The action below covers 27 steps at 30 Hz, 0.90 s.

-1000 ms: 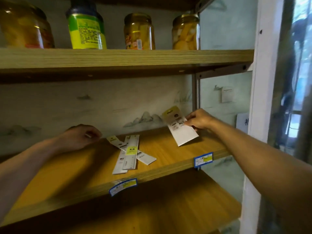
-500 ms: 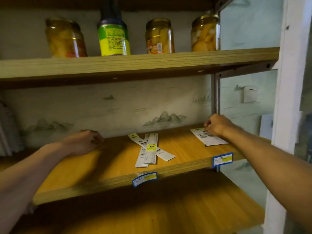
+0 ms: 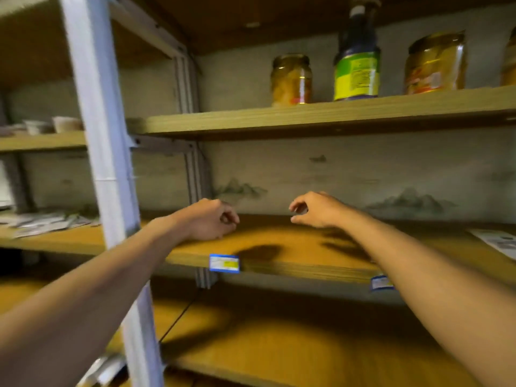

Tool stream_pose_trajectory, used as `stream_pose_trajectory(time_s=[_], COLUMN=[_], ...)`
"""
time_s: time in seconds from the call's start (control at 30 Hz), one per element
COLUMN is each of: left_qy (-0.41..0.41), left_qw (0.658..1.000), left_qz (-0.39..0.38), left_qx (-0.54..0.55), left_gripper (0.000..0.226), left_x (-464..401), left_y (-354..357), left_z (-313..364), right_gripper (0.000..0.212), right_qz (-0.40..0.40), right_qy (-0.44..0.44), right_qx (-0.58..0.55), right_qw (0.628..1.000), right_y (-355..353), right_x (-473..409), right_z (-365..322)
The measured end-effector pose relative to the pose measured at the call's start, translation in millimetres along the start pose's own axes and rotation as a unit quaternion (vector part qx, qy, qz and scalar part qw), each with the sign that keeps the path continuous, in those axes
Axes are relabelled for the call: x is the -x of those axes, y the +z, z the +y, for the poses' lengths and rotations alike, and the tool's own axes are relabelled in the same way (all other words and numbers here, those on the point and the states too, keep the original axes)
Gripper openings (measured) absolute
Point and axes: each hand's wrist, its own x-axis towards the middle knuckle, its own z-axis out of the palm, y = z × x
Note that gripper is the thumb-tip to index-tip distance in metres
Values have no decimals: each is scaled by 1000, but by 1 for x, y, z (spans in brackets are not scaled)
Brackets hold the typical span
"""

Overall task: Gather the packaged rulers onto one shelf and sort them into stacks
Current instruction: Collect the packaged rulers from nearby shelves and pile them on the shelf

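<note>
The middle wooden shelf runs across the view. A white packaged ruler lies on it at the far right edge, partly cut off. More flat white packages lie blurred on the same-height shelf in the left bay, beyond the white upright. My left hand rests on the shelf near its front edge with fingers curled and nothing in it. My right hand hovers just above the shelf to the right, fingers apart and holding nothing. My right forearm covers part of the shelf.
A white metal upright stands between the two bays. The upper shelf carries glass jars and a dark bottle with a green label. Blue price tags hang on the shelf edge. The lower shelf lies below; pale packaging shows at the bottom left.
The view has swung left. My right hand let go of the white package and moved left toward my left hand. The crossed rulers have dropped out of sight.
</note>
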Motion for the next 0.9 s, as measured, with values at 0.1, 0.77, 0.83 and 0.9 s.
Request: stream_pose_trajectory(time_s=[0.1,0.77,0.83,0.9], left_qy=[-12,-161,-180,-198], left_qw=[999,986,982,978], left_qz=[-3,25,44,60], left_qx=[32,29,31,32], left_gripper=[10,11,14,15], left_x=[37,242,252,261], left_y=[-15,-75,-76,-75], left_z=[-38,-343,-370,-399], right_gripper=[38,24,24,23], right_qz=[-34,-95,-88,-77], right_qy=[-51,-210,-216,-217], right_qx=[0,-69,-68,-73], right_qw=[998,971,970,970], right_y=[27,171,179,186], right_x=[-10,-43,-58,-76], right_z=[-75,-403,-423,-442])
